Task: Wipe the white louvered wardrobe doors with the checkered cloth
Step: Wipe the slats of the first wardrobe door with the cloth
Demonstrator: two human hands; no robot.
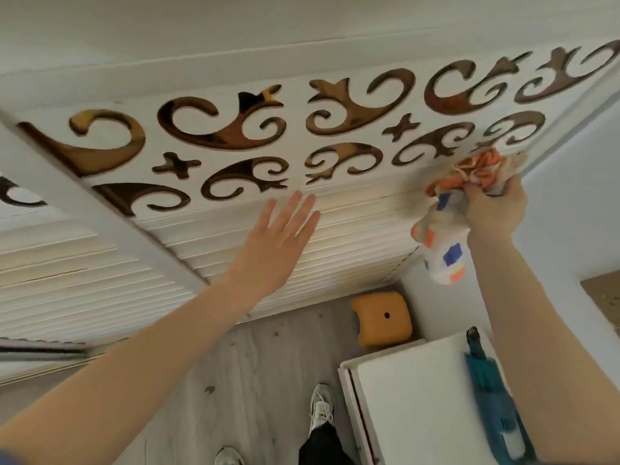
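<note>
The white wardrobe door fills the upper view, with horizontal louvers below and a band of brown scroll cut-outs above. My left hand lies flat on the louvers, fingers straight and spread. My right hand grips the bunched checkered cloth, orange, blue and white, against the right end of the scroll band near the door's frame. One end of the cloth hangs down beside my wrist.
A second louvered door stands to the left behind a white stile. On the grey floor sit an orange stool and a white cabinet with a teal power drill on top. My shoes are below.
</note>
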